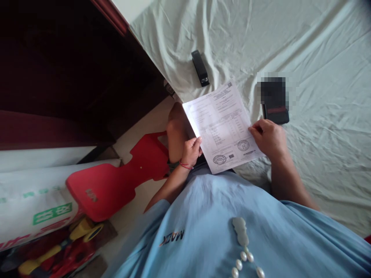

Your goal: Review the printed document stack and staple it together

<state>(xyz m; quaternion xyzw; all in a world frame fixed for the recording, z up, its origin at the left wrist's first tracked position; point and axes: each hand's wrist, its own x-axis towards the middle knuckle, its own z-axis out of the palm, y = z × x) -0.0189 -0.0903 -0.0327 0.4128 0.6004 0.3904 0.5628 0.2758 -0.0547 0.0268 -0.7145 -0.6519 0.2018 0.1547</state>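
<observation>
Between my two hands is a printed paper form (pixel 223 123) with rows of small text, two dark oval stamps and a small square code near its lower edge. My left hand (pixel 191 151) pinches its left edge, thumb on top. At the right edge, my right hand (pixel 269 138) grips the paper between thumb and bent fingers. Whether it is one sheet or several stacked cannot be made out. A black stapler (pixel 199 68) lies on the pale bedsheet just beyond the paper's far edge. Beyond my right hand rests a dark, partly pixelated object (pixel 274 101).
The wrinkled pale green sheet (pixel 327 92) spreads ahead and to the right. On the left are a red plastic seat (pixel 107 185), a white printed sack (pixel 26 200) and a yellow and red toy (pixel 66 247). Dark furniture (pixel 63 69) stands at the upper left.
</observation>
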